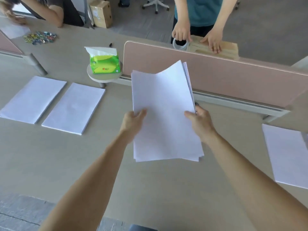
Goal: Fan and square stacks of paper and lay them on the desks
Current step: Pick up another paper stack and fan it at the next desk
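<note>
We hold the paper stack (164, 114) above the desk (83, 164), left hand (133, 121) and right hand (200, 122) pinching its side edges. Sheets look splayed, probably mid-squaring; next, tap even and lay down.

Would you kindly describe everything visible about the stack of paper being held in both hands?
The held stack of paper is plain white and blank, raised above the beige desk. The left hand and right hand grip its long edges. Its sheets are uneven: the far edge buckles upward, and the layers splay at the right side and near corners.
</note>
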A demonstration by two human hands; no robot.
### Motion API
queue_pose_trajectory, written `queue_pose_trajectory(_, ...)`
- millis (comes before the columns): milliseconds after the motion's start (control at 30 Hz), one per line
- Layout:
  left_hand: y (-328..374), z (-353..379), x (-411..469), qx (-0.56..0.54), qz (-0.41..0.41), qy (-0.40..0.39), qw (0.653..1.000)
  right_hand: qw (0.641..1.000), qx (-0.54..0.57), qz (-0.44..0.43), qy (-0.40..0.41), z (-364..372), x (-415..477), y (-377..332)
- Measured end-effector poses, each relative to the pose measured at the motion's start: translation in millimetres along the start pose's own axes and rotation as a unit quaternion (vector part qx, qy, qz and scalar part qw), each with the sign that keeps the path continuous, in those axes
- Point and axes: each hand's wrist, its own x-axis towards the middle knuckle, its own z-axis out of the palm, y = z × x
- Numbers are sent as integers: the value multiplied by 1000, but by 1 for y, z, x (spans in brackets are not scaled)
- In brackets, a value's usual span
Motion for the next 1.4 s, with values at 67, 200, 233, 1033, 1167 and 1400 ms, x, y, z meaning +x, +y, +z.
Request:
queue_pose_trajectory(67, 24, 44, -23, 71, 81, 0, 994, 998, 6, -33, 44, -52, -9, 0)
queue_pose_trajectory(200, 60, 139, -82, 63, 170, -19, 983, 995, 19, -53, 81, -170, -38, 20)
queue_pose_trajectory(233, 69, 164, -100, 40, 191, -30, 980, 995, 30, -45, 83, -202, -46, 24)
queue_pose_trajectory(1033, 128, 687, -390, -42, 354, -412, 839, 851, 77, -50, 517, -687, -280, 188)
queue_pose_trajectory(1167, 117, 745, -430, -8, 364, -441, 820, 828, 110, -29, 548, -730, -320, 212)
queue_pose_trajectory(1400, 102, 842, -516, -32, 376, -465, 801, 804, 160, -19, 572, -825, -378, 289)
